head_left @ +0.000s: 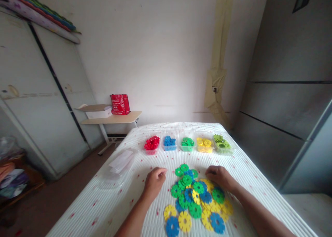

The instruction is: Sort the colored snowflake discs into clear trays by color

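A heap of flat plastic snowflake discs [197,199] in green, blue and yellow lies on the white table [129,199] in front of me. My left hand [155,181] rests on the table just left of the heap, its fingers curled shut; I cannot make out anything inside them. My right hand [220,177] lies on the heap's upper right edge with fingers bent down over the discs. Whether it grips one is hidden.
Several clear trays stand in a row at the table's far side: red discs [152,143], blue [169,142], green [187,143], yellow [204,144], light green [222,142]. An empty clear container [118,166] sits at left. A small bench with a red bag [120,104] stands by the wall.
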`<control>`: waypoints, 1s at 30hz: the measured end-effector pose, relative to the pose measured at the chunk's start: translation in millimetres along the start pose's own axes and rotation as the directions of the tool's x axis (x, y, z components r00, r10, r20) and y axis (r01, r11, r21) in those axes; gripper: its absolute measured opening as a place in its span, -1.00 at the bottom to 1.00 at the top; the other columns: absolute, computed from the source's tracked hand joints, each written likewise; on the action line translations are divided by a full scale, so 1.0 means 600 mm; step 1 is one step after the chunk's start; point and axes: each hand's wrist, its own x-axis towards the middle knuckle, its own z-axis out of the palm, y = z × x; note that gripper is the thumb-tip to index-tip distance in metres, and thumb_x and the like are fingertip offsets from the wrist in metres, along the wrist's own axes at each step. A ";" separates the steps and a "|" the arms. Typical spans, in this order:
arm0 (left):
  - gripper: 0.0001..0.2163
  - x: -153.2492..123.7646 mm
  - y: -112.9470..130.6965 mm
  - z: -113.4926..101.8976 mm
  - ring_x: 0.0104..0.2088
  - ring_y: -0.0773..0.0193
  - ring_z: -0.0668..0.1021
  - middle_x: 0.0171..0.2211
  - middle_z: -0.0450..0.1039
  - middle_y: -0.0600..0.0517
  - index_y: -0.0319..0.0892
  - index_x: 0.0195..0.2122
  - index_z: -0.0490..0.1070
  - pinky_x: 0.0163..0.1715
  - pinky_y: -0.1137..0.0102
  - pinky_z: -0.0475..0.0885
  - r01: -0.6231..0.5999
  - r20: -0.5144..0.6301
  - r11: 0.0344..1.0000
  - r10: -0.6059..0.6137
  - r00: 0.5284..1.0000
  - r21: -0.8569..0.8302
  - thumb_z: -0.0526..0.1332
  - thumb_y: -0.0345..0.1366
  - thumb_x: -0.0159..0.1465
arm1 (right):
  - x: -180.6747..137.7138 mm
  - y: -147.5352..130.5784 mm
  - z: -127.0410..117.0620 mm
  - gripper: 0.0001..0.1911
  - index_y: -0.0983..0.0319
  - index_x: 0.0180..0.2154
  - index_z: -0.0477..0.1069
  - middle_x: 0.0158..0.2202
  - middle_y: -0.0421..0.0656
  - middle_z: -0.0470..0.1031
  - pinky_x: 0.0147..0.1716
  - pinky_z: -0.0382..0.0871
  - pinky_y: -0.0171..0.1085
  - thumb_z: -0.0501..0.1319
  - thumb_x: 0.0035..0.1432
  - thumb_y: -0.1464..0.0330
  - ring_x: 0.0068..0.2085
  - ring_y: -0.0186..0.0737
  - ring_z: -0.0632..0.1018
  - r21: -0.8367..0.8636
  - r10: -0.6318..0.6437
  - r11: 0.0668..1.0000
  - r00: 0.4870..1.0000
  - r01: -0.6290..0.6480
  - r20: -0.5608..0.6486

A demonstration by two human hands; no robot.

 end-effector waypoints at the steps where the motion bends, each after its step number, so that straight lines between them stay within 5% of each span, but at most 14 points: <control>1: -0.76 0.003 0.007 0.005 -0.32 0.27 0.53 -0.35 0.54 -0.03 -0.20 -0.32 0.52 -0.25 0.42 0.41 -0.023 0.029 1.000 0.023 0.999 0.004 0.08 -0.41 0.06 | 0.000 0.001 0.002 -0.79 0.25 -0.46 0.43 -0.59 -0.24 0.40 -0.55 0.21 -0.40 0.04 -0.05 0.34 -0.55 -0.34 0.38 -0.002 0.012 1.000 1.000 -0.012 -0.018; 7: -0.69 0.042 0.056 0.045 -0.32 0.31 0.50 -0.24 0.51 -0.01 -0.17 -0.16 0.50 -0.22 0.43 0.39 -0.101 0.173 0.989 0.081 0.982 0.105 0.13 -0.44 0.06 | -0.003 -0.001 0.004 -0.77 0.23 -0.45 0.45 -0.50 -0.22 0.48 -0.42 0.26 -0.37 0.03 -0.03 0.34 -0.42 -0.27 0.47 -0.119 -0.054 0.992 0.994 0.042 -0.099; 16: -0.80 0.064 0.099 0.105 -0.12 0.07 0.46 -0.22 0.45 -0.10 -0.16 -0.30 0.51 -0.16 0.31 0.32 0.094 0.074 0.916 -0.133 0.988 0.390 0.20 -0.25 0.07 | -0.006 -0.005 0.006 -0.75 0.23 -0.45 0.45 -0.50 -0.21 0.48 -0.43 0.25 -0.37 0.02 -0.01 0.34 -0.43 -0.27 0.47 -0.139 -0.057 0.989 0.992 0.042 -0.110; 23: -0.90 0.065 0.083 0.105 -0.24 0.24 0.50 -0.31 0.47 0.00 -0.16 -0.43 0.48 -0.22 0.42 0.32 0.179 0.045 0.925 -0.205 0.978 0.334 0.19 -0.41 0.03 | -0.008 -0.006 0.005 -0.77 0.23 -0.45 0.45 -0.49 -0.21 0.50 -0.42 0.25 -0.38 0.02 -0.01 0.35 -0.42 -0.27 0.49 -0.141 -0.067 0.989 0.992 0.051 -0.108; 30: -0.66 0.063 0.062 0.085 -0.21 0.28 0.51 -0.20 0.49 -0.02 -0.19 -0.09 0.44 -0.18 0.48 0.35 0.102 0.162 0.972 -0.138 0.977 0.213 0.21 -0.35 0.07 | -0.009 -0.010 0.004 -0.78 0.22 -0.45 0.45 -0.48 -0.20 0.50 -0.41 0.25 -0.38 0.03 -0.01 0.35 -0.41 -0.26 0.49 -0.151 -0.054 0.988 0.992 0.036 -0.117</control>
